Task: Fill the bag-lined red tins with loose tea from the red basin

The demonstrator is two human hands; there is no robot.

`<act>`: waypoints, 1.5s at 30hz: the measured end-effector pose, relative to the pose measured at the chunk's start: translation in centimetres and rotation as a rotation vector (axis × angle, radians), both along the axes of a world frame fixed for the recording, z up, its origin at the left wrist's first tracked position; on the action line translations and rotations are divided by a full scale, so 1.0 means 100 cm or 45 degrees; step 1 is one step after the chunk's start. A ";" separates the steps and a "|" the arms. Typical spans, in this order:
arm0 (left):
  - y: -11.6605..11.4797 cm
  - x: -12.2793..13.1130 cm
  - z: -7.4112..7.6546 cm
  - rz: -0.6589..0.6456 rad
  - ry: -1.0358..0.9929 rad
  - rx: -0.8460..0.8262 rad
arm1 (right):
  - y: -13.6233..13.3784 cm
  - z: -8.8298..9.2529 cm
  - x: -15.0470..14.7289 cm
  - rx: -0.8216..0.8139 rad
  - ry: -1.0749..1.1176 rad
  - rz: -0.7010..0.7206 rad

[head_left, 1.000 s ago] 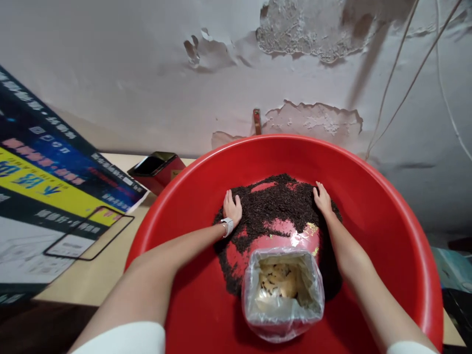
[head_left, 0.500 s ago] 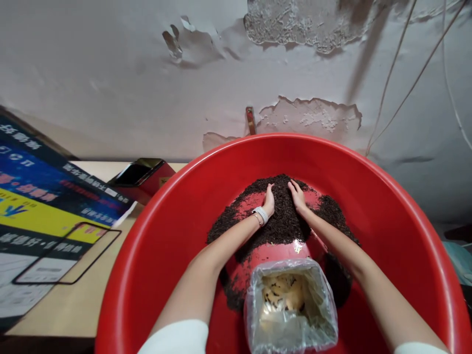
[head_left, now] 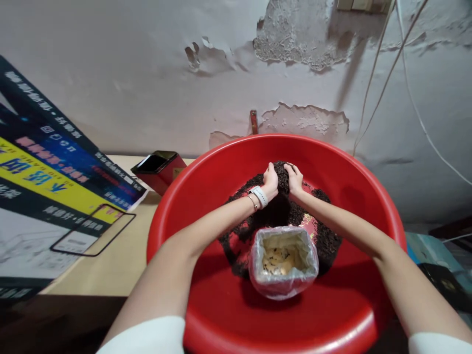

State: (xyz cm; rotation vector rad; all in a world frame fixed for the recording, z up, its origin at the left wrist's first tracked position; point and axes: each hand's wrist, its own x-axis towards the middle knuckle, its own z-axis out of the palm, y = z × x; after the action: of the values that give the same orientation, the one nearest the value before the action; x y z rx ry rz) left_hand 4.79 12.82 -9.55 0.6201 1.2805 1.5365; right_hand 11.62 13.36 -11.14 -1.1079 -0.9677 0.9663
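Observation:
My left hand (head_left: pixel 271 183), with a white watch on its wrist, and my right hand (head_left: pixel 294 179) face each other with fingers curled. Between them they cup a heap of dark loose tea leaves (head_left: pixel 282 176), raised above the rest. More of the leaves lie spread over the floor of a large red tub (head_left: pixel 354 295), beneath and around my hands. Nearer to me in the tub stands a square container lined with a clear plastic bag (head_left: pixel 283 289). Its top is open, and a few dark bits show on its pale bottom.
Left of the tub, a printed carton (head_left: pixel 70 169), a dark red tin (head_left: pixel 162 172) and a thin black wire frame (head_left: pixel 79 253) rest on a pale table (head_left: pixel 92 280). Behind the tub is a peeling wall (head_left: pixel 147 88) with hanging cords (head_left: pixel 383 78). A bluish item (head_left: pixel 424 248) sits at right.
My hands have closed in on the leaves and lifted a heap between them. The view has shifted, so the tub and lined container look smaller and more of the carton shows.

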 end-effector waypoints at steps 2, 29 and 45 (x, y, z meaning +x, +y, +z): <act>-0.025 0.004 0.019 0.026 -0.025 -0.069 | -0.023 0.013 0.003 0.024 -0.030 0.000; -0.179 0.009 0.032 -0.124 -0.201 0.230 | -0.186 0.042 0.032 0.287 -0.376 0.000; -0.181 0.006 0.028 -0.226 0.104 0.430 | -0.190 0.049 0.036 0.303 -0.297 0.168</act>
State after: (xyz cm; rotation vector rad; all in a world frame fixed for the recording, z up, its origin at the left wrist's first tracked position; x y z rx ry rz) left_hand 5.36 -5.28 -6.71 0.9948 1.0007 1.6031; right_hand 15.18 -5.68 -6.21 -0.9776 -1.3239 0.8133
